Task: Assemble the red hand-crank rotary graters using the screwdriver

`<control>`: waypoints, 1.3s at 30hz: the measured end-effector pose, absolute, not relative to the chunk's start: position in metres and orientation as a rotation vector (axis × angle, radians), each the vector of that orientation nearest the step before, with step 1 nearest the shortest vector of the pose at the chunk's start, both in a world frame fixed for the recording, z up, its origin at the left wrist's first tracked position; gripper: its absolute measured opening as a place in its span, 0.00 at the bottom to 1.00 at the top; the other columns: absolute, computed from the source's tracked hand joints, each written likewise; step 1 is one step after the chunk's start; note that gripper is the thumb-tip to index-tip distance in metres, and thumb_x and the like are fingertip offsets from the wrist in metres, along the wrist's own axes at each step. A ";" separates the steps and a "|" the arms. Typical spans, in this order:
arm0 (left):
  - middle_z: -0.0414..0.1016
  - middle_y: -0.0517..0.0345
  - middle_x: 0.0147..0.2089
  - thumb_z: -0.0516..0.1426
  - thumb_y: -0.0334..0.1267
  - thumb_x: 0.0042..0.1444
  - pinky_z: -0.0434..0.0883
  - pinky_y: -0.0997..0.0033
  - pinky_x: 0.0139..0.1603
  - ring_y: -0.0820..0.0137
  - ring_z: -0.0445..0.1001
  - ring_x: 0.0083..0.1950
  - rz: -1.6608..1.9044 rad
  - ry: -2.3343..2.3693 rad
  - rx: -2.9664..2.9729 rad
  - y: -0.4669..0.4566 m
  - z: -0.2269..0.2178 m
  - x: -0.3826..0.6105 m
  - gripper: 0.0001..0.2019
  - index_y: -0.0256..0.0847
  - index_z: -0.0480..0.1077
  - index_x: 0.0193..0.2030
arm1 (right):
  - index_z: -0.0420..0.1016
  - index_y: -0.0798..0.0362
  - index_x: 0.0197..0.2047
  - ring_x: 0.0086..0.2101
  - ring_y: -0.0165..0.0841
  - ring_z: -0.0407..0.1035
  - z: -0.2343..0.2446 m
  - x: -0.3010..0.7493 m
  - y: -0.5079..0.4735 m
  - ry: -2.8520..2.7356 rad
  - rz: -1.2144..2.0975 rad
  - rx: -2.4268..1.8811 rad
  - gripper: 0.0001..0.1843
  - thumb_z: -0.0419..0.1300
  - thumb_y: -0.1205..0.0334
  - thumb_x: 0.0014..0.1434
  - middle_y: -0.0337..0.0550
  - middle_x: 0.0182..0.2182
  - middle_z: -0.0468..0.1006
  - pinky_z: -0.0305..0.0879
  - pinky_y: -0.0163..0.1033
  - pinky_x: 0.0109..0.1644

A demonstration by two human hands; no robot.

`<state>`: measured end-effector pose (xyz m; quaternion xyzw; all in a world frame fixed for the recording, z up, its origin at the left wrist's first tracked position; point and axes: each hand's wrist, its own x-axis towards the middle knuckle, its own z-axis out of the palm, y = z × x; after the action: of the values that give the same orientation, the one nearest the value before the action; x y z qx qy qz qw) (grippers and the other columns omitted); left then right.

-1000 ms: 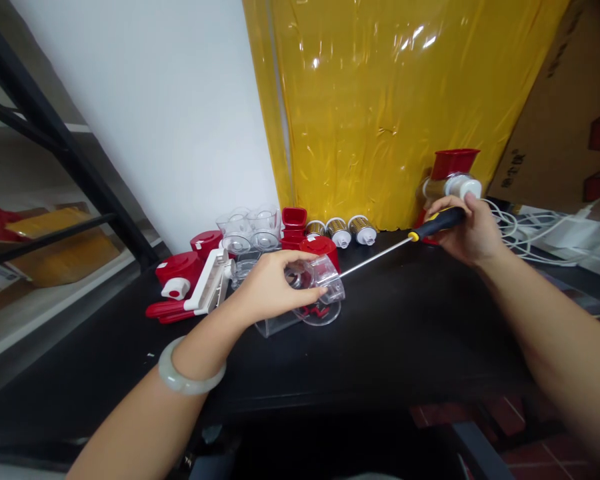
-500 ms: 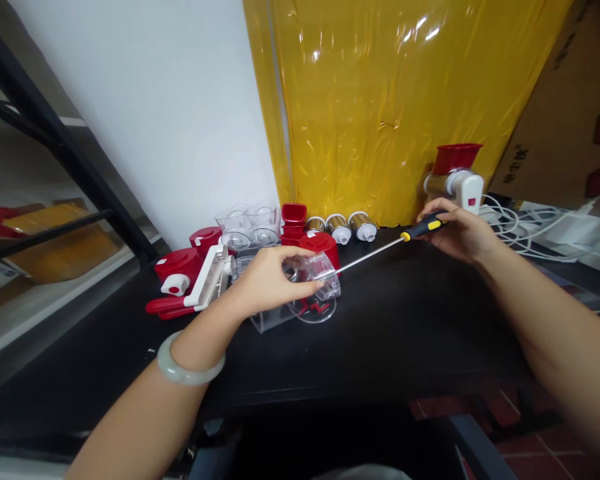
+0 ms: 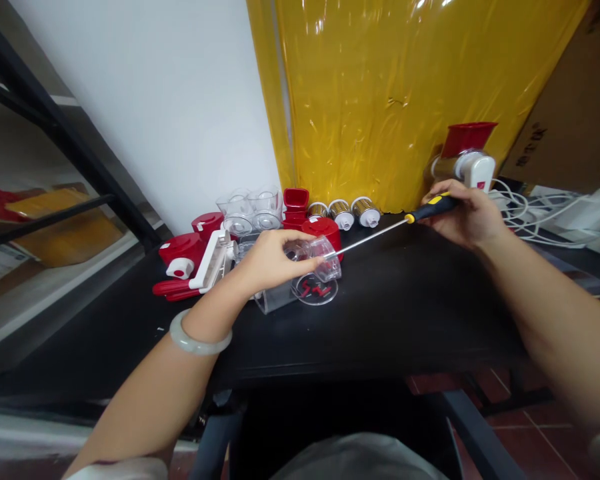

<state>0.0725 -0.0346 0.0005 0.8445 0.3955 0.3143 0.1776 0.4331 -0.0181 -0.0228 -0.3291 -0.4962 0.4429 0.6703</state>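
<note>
My left hand (image 3: 270,262) grips a clear plastic grater housing (image 3: 316,280) that stands on the black table (image 3: 390,313); a pale bangle sits on that wrist. My right hand (image 3: 465,217) is closed on the black-and-yellow handle of a long screwdriver (image 3: 380,235). The metal shaft slants down to the left and its tip reaches into the clear housing beside my left fingers.
Red and white grater parts (image 3: 195,263), clear cups (image 3: 250,213), red hoppers (image 3: 295,207) and three metal drums (image 3: 345,212) lie behind. An assembled red-and-white grater (image 3: 467,157) stands at the right before yellow film (image 3: 405,93). White cables (image 3: 545,217) and a cardboard box (image 3: 575,113) are further right.
My right hand has slid a little left and down with the screwdriver, uncovering the assembled grater behind it. My left hand keeps its grip on the clear housing. The camera has tilted downward.
</note>
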 end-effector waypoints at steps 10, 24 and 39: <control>0.81 0.53 0.44 0.62 0.47 0.54 0.73 0.63 0.47 0.65 0.78 0.42 0.913 1.113 2.455 -0.032 -0.001 0.072 0.17 0.42 0.78 0.47 | 0.70 0.49 0.33 0.23 0.28 0.66 -0.029 0.434 -0.013 -1.164 0.930 -0.802 0.11 0.69 0.59 0.48 0.33 0.20 0.70 0.68 0.37 0.30; 0.81 0.52 0.45 0.61 0.47 0.54 0.73 0.61 0.49 0.64 0.78 0.44 0.913 1.100 2.450 -0.031 -0.001 0.073 0.17 0.41 0.78 0.47 | 0.73 0.55 0.28 0.18 0.23 0.59 -0.031 0.436 -0.010 -1.241 0.701 -1.000 0.18 0.66 0.48 0.53 0.39 0.21 0.69 0.52 0.31 0.17; 0.81 0.52 0.45 0.61 0.47 0.55 0.73 0.62 0.48 0.64 0.78 0.43 0.900 1.088 2.452 -0.031 0.000 0.073 0.17 0.41 0.78 0.47 | 0.66 0.53 0.28 0.26 0.26 0.61 -0.034 0.421 -0.003 -0.995 0.785 -0.783 0.04 0.55 0.69 0.55 0.37 0.26 0.64 0.62 0.32 0.27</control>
<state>0.0728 -0.0315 0.0001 0.8560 0.3798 0.3144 0.1554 0.4212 -0.0030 -0.0340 -0.3562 -0.4527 0.3571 0.7353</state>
